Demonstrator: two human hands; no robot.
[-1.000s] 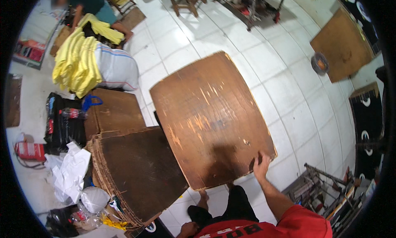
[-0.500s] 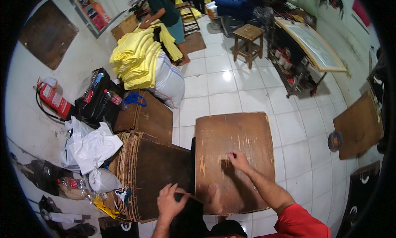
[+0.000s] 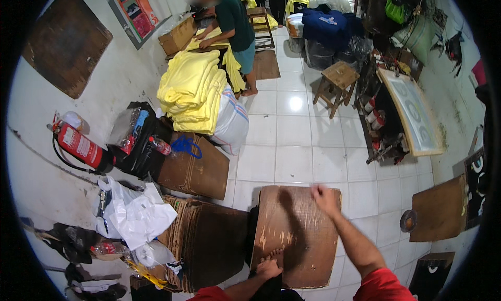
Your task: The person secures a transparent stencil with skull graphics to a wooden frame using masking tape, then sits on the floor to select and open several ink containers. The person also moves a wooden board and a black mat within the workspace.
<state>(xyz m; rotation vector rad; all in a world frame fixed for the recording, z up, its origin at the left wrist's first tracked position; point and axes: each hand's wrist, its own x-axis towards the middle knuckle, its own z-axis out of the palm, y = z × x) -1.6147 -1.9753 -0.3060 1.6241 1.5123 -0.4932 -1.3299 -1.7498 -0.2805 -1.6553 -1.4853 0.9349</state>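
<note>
A worn brown board (image 3: 300,238) with scraped pale patches lies in front of me, and bare toes (image 3: 274,252) rest on its near left part. Just behind those toes is my left hand (image 3: 268,268), its fingers curled closed; what they hold, if anything, is hidden. My right hand (image 3: 324,198) is raised over the board's far right corner and smeared by motion, so its fingers cannot be made out. To the left of the board stands a thick stack of dark brown boards (image 3: 216,243).
White plastic bags (image 3: 138,212) lie on the stack's left side. Behind are a brown box (image 3: 195,165), folded yellow cloth (image 3: 190,89) on a white sack (image 3: 229,121), and a fire extinguisher (image 3: 78,144). A person (image 3: 235,29) handles yellow cloth. A wooden stool (image 3: 338,81) and framed screen (image 3: 409,110) stand right.
My left hand has moved right from the dark stack to beside the toes, its fingers closing. My right hand has gone toward the board's far right corner. The view has tilted up.
</note>
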